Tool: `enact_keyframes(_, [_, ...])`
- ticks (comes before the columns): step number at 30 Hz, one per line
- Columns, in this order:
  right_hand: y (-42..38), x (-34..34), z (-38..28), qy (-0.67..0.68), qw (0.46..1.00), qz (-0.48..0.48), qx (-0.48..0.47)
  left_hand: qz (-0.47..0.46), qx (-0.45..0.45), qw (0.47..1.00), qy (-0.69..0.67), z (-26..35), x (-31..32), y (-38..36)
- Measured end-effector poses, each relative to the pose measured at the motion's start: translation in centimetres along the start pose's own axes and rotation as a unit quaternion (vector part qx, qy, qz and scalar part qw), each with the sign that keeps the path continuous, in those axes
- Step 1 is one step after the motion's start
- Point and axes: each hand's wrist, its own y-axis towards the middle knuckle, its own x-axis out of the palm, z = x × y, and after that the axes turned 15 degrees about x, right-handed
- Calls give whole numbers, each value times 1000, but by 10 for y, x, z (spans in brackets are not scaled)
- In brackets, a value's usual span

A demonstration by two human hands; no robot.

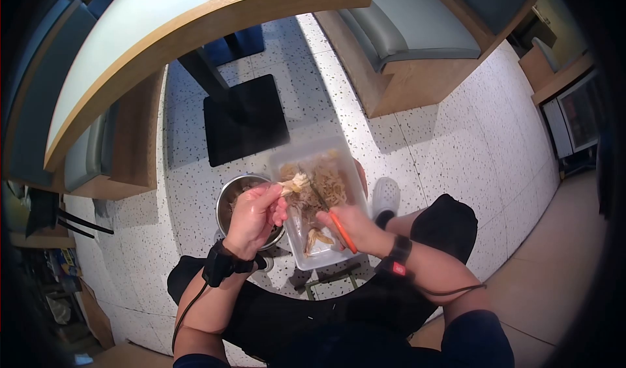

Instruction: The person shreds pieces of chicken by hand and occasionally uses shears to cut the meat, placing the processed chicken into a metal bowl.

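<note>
Between finger and thumb my left hand (256, 213) pinches a pale yellowish food piece (295, 184), which looks like chicken. My right hand (355, 228) is closed round the orange handle of a pair of scissors (342, 231). Their dark blades point up and left, with the tips beside the food piece. Below both hands is a translucent plastic tub (326, 260) holding many similar pieces and shreds. A round metal pot (223, 206) stands left of the tub, partly hidden by my left hand.
A wooden-edged table (215, 17) crosses the upper left, its black base plate (246, 120) on the speckled floor beyond the tub. Bench seats (424, 35) flank it. A light clog (386, 197) is right of the tub, and my dark-clothed knees are on both sides.
</note>
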Motion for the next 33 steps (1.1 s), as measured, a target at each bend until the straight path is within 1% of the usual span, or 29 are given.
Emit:
enact_keyframes(1, [-2, 0, -2, 0, 1000, 1, 0, 0, -1, 1000, 12, 2, 1, 0])
enact_keyframes(3, [-3, 0, -4, 39, 997, -36, 60, 4, 2, 1000, 18, 2, 2, -1])
enact_keyframes(4, [-2, 0, -3, 39, 997, -36, 61, 9, 4, 1000, 25, 2, 2, -1])
enact_keyframes(6, [4, 4, 7, 52, 997, -45, 25, 4, 5, 999, 33, 3, 4, -2])
enact_keyframes(7, [9, 6, 15, 53, 997, -45, 25, 0, 6, 999, 40, 3, 5, -2])
enact_keyframes(9, [16, 11, 28, 5, 996, 22, -86, -9, 6, 999, 51, 4, 6, -4])
enact_keyframes(13, [13, 8, 25, 0, 996, 6, -85, -37, -3, 997, 67, 8, 6, -4])
enact_keyframes(15, [7, 7, 17, 31, 999, -9, 13, -26, -1, 997, 72, 9, 4, -3])
enact_keyframes(16, [5, 5, 13, 31, 999, -9, 13, -16, 1, 997, 78, 9, 3, -3])
enact_keyframes(17, [4, 2, 8, 23, 999, -17, 34, -17, 1, 997, 78, 10, 3, -3])
enact_keyframes(18, [3, 1, 6, 15, 998, -26, 56, -10, 18, 996, 91, 10, 2, -3])
enact_keyframes(19, [4, 2, 7, 16, 998, -25, 56, -4, 35, 994, 104, 11, 2, -3])
enact_keyframes(21, [5, 4, 9, 87, 994, -23, 70, 5, 51, 990, 129, 13, 7, -5])
enact_keyframes(22, [5, 2, 7, 88, 993, -22, 69, 13, 68, 986, 153, 14, 10, -6])
enact_keyframes(23, [4, -2, 4, 63, 994, -18, 84, 13, 68, 986, 153, 13, 12, -7])
enact_keyframes(25, [6, -1, 11, 37, 994, -14, 97, 41, 106, 974, 197, 11, 16, -8])
enact_keyframes(26, [15, 5, 26, -64, 996, 46, 48, 43, 108, 973, 197, 10, 16, -6])
enact_keyframes(27, [16, 9, 24, -163, 981, 103, -3, 66, 104, 975, 184, 6, 14, -3])
enact_keyframes(28, [15, 10, 22, -163, 981, 101, -5, 88, 98, 976, 171, 3, 14, -2])
enact_keyframes(30, [5, 12, 13, -196, 970, 133, 49, 102, 91, 979, 150, -1, 15, 1])
enact_keyframes(31, [4, 12, 11, -196, 970, 132, 48, 113, 85, 982, 128, -4, 16, 2])
enact_keyframes(33, [3, 12, 8, -263, 939, 217, -35, 108, 90, 982, 128, -9, 15, 4])
